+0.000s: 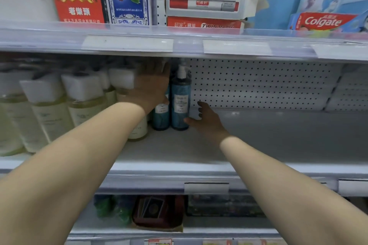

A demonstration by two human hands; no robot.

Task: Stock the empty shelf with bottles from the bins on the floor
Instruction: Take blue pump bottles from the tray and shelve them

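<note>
On shelf (pixel 278 137), right hand (pixel 209 122) loose, thumb touching blue bottle (pixel 180 103), left hand (pixel 152 87) flat

White pegboard back panel (pixel 258 83) stood behind, right of the right hand (pixel 208 120) | upper shelf rail (pixel 189 45) with blank price tags (pixel 127 43) ran above the left hand (pixel 151 87) | lower shelf rail (pixel 159 183) lay below both

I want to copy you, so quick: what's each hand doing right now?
Left hand: open, fingers straight, in front of the bottles, gripping nothing visible.
Right hand: open, thumb touching the blue pump bottle low down, holding nothing.
</note>
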